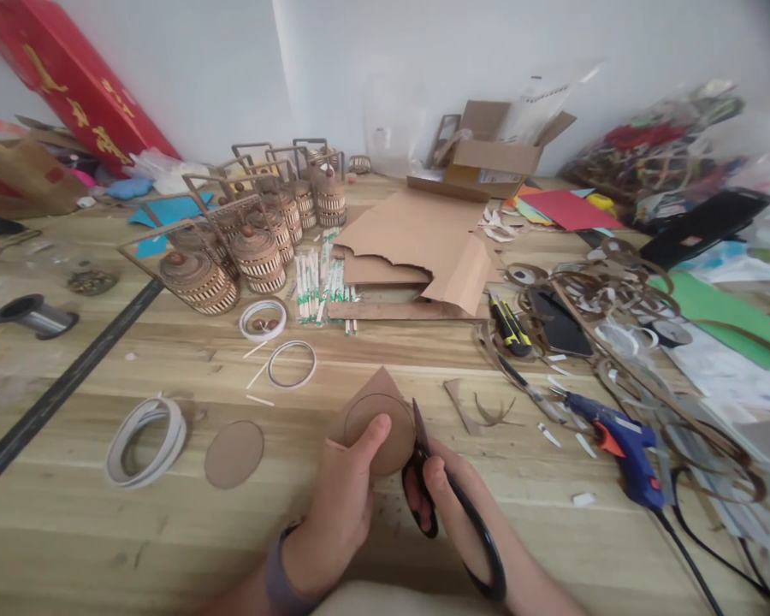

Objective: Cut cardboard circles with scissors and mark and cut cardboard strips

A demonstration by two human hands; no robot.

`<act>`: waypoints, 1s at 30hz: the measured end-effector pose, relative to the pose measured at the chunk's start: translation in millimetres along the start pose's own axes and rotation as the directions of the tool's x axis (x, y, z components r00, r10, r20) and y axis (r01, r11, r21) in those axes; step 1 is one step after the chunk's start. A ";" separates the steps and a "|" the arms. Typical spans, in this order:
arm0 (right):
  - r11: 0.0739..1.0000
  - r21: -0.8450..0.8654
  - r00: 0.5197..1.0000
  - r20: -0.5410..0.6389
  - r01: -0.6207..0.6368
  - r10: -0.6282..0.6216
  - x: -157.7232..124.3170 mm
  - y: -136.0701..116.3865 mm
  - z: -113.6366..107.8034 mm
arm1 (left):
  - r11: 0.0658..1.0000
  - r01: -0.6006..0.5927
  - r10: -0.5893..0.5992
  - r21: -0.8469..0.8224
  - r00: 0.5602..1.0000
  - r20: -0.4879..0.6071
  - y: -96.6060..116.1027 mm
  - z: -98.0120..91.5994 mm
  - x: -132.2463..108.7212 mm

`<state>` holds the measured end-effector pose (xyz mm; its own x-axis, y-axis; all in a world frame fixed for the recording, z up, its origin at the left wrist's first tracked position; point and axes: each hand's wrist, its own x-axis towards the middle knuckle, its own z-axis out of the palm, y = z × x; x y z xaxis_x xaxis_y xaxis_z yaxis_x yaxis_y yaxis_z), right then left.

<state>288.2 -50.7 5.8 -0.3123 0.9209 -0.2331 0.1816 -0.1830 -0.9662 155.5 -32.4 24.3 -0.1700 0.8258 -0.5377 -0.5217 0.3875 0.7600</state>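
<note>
My left hand [350,488] pinches a piece of brown cardboard [376,411], its thumb lying on top. A drawn circle shows on the cardboard, with a pointed corner left beyond the line at the top. My right hand [459,496] grips black-handled scissors [422,449] through the loops. Their blades are at the right edge of the cardboard, pointing away from me. Left of my hands lies a cut cardboard disc [234,455]. Curved cardboard scraps [481,409] lie to the right of the scissors.
White rings [146,441] sit at left, before several lidded woven baskets [263,257]. Torn cardboard [411,231] lies behind my hands. At right are a blue glue gun [616,445] with a cord, a yellow-black utility knife [510,325], a phone [559,321] and tangled brown strips [609,282].
</note>
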 end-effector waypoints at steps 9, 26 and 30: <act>1.000 -0.001 1.000 -0.017 0.014 -0.014 -0.2 8.6 -0.9 | 0.998 -0.026 0.027 -0.060 1.000 0.014 2.9 3.9 -3.4; 0.999 -0.046 0.999 -0.041 0.016 -0.018 -5.1 11.4 -3.5 | 0.998 -0.046 0.046 -0.039 0.999 0.004 1.2 4.8 -6.1; 0.996 -0.076 0.998 -0.053 0.035 -0.039 -5.9 4.2 -2.3 | 0.999 -0.036 0.036 -0.023 0.999 -0.004 3.2 5.3 -6.7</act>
<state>292.9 -56.1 3.5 -0.2690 0.9445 -0.1887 0.2412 -0.1236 -0.9626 159.3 -34.5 32.3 -0.1922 0.8372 -0.5119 -0.5343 0.3483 0.7702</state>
